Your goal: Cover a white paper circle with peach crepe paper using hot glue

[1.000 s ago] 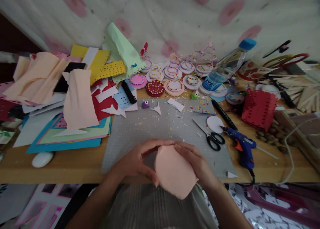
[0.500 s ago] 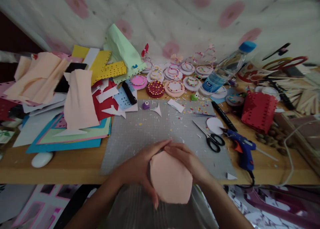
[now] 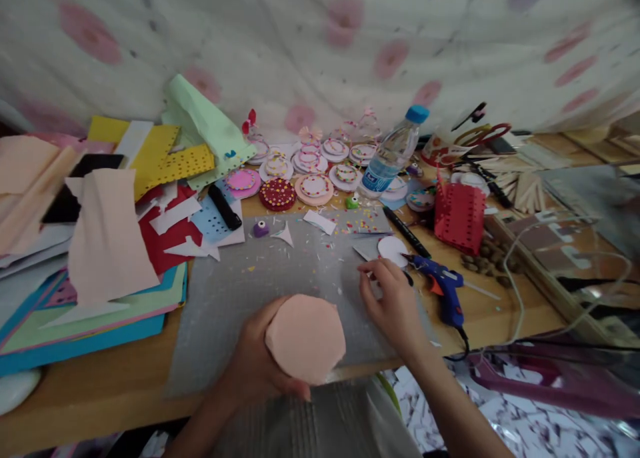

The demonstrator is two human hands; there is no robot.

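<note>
The grey cutting mat [image 3: 280, 285] lies on the wooden table [image 3: 115, 385], beside stacked coloured paper sheets [image 3: 100, 291], giving a flat work surface. The left hand [image 3: 255, 365] grasps the peach paper disc [image 3: 306, 338] at the mat's near edge, thumb under its lower rim; the right hand [image 3: 393, 301] has curled fingers on what appear to be scissors, largely hidden, just beside the blue glue gun [image 3: 443, 288]

My glue gun [image 3: 443, 286] lies near the table's [image 3: 115, 385] right front edge. A bottle [image 3: 390, 155] leans at the back edge, decorated discs [image 3: 315, 171] beside it. Paper sheets [image 3: 105, 231] pile over the left end. A red punched box [image 3: 459, 215] sits toward the right, a marker [image 3: 406, 231] just left of it.
</note>
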